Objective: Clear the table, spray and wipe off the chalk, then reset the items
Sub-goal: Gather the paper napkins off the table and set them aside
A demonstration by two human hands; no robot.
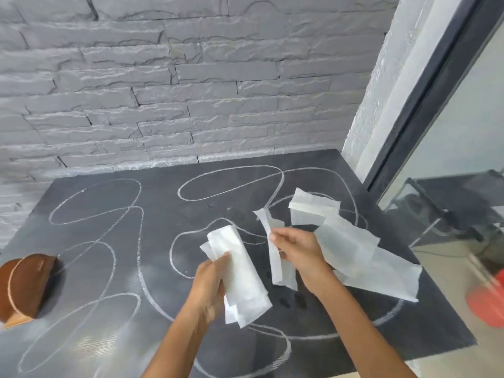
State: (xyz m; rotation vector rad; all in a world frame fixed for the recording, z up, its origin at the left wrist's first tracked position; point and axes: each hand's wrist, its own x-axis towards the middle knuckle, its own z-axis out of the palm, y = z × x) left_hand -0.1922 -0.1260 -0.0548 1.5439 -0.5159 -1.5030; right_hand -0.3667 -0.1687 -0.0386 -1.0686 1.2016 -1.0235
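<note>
A dark table (114, 241) carries looping white chalk lines (95, 211) across its top. My left hand (210, 285) grips a folded wad of white paper towel (240, 271) above the table's middle. My right hand (297, 249) pinches a narrow strip of paper towel (275, 257) between thumb and fingers, and a longer sheet of towel (351, 249) trails behind it to the right, lying over the table. A few dark wet spots (293, 300) show on the surface below my hands.
A brown wooden object (24, 285) sits at the table's left edge. A grey stone wall (177, 85) backs the table. To the right stand a glass panel with dark frame (425, 99) and a blurred red object (491, 298) on the floor.
</note>
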